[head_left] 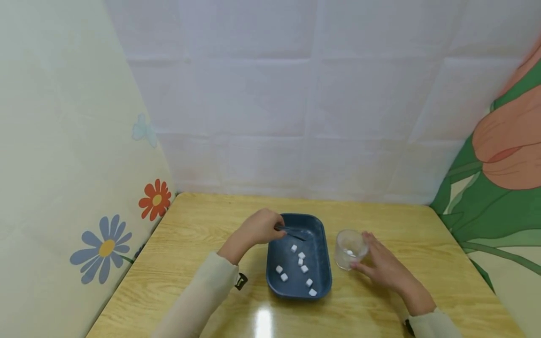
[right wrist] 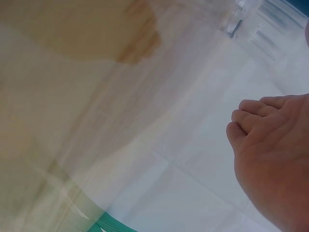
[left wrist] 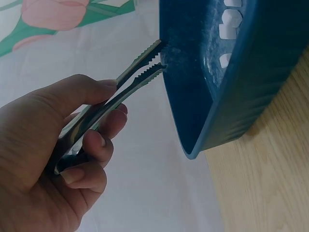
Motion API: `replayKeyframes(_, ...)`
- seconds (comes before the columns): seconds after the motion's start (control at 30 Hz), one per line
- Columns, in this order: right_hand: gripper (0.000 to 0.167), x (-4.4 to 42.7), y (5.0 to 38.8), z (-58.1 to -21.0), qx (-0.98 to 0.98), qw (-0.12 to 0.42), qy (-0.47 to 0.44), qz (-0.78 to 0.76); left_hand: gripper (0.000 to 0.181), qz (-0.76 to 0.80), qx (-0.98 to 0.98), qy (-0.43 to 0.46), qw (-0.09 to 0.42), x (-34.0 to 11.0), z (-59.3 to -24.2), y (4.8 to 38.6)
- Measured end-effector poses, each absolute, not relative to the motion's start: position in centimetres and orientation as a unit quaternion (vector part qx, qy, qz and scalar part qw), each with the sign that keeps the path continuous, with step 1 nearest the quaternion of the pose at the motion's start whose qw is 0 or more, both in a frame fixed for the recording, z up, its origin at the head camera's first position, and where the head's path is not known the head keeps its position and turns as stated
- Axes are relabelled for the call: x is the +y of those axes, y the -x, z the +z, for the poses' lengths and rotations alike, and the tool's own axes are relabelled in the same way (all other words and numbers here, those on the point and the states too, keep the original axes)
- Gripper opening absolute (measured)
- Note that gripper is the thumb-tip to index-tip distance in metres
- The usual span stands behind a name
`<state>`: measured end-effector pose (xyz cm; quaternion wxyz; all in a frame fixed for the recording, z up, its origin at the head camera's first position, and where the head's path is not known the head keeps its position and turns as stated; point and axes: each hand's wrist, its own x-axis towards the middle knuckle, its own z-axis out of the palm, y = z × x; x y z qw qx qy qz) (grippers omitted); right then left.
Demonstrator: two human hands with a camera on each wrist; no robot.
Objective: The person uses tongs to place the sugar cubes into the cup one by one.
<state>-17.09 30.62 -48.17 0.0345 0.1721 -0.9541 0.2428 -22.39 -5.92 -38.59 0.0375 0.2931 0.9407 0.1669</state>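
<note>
My left hand (head_left: 264,226) grips a pair of small metal tongs (left wrist: 104,104) over the far left part of a dark blue tray (head_left: 272,281). In the left wrist view their serrated tips stand slightly apart with nothing between them. Several small white cubes (head_left: 301,256), which look like sugar cubes, lie scattered in the tray's middle and near end. On the tray's right, my right hand (head_left: 386,265) holds a clear glass (head_left: 344,258) between thumb and fingers. Something small and white (head_left: 349,252) shows inside the glass. Only part of the glass (right wrist: 263,34) appears in the right wrist view.
The tray and glass are on a wood-grain table (head_left: 203,225). A white cloth backdrop (head_left: 270,117) hangs behind it. Flower-patterned panels flank the left (head_left: 84,164) and right (head_left: 507,197) sides. White residue marks the tray floor.
</note>
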Motion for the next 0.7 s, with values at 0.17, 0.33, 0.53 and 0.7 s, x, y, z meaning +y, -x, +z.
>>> replayKeyframes(0.17, 0.103, 30.6, 17.1, -48.4, -0.955, 0.038, -0.173, 0.237, 0.023, 0.175, 0.939, -0.291, 0.048, -6.5, -39.0, 22.1)
replayKeyframes(0.33, 0.102, 30.5, 17.0, -48.4, -0.956, 0.043, -0.175, 0.232, 0.022, 0.169, 0.941, -0.289, 0.045, -7.0, -39.4, 22.0)
replayKeyframes(0.53, 0.103, 30.5, 17.1, -48.3, -0.956, 0.043, -0.175, 0.231, 0.023, 0.153, 0.947, -0.277, 0.046, -7.2, -39.9, 21.8)
replayKeyframes(0.7, 0.104, 30.5, 17.1, -48.3, -0.956, 0.042, -0.173, 0.231, 0.023, 0.144, 0.951, -0.270, 0.047, -7.3, -40.4, 21.7)
